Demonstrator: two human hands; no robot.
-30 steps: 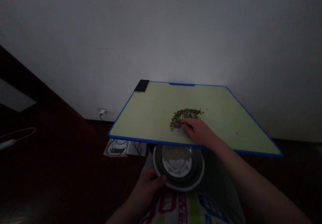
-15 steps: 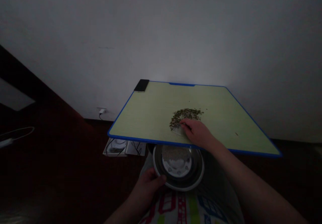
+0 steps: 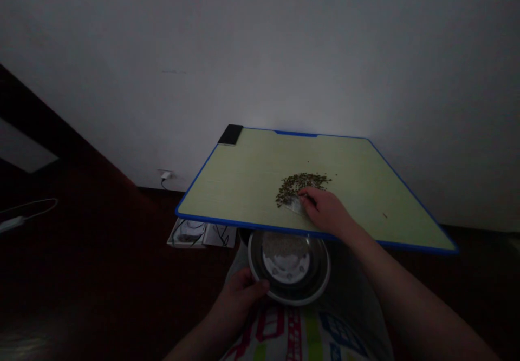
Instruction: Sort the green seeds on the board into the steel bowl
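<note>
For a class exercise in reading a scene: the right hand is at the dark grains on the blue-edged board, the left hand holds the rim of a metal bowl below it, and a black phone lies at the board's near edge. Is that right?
No: the black phone lies at the far left corner of the board, not its near edge, as the head view shows. The rest stands.
</note>
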